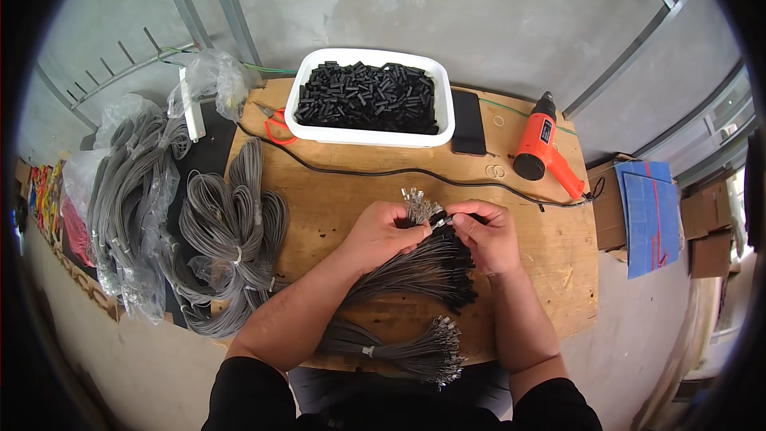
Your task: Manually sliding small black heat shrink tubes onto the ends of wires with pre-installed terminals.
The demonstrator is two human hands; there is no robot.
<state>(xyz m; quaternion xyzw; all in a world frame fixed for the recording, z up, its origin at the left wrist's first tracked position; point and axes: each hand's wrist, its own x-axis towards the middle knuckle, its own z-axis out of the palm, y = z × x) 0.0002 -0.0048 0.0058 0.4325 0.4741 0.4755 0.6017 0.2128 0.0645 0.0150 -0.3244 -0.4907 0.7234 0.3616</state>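
My left hand [384,233] grips a bundle of grey wires [407,271] near its metal terminal ends [416,206], over a wooden board [335,199]. Just to the right, my right hand [488,235] pinches a single wire with a short black sleeve at its tip, touching the bundle. Many of the bundle's wires carry black sleeves [456,259] below my right hand. A second tied bundle of grey wires [399,347] with metal ends lies at the board's near edge. A white tub [371,134] full of short black sleeves stands at the back of the board.
An orange heat gun [544,144] lies at the right rear, its black cord [383,173] crossing the board. A dark phone [467,121] and red-handled cutters [275,124] flank the tub. Coils of grey wire [231,231] and bagged wire [132,191] lie left; cardboard boxes [638,207] sit right.
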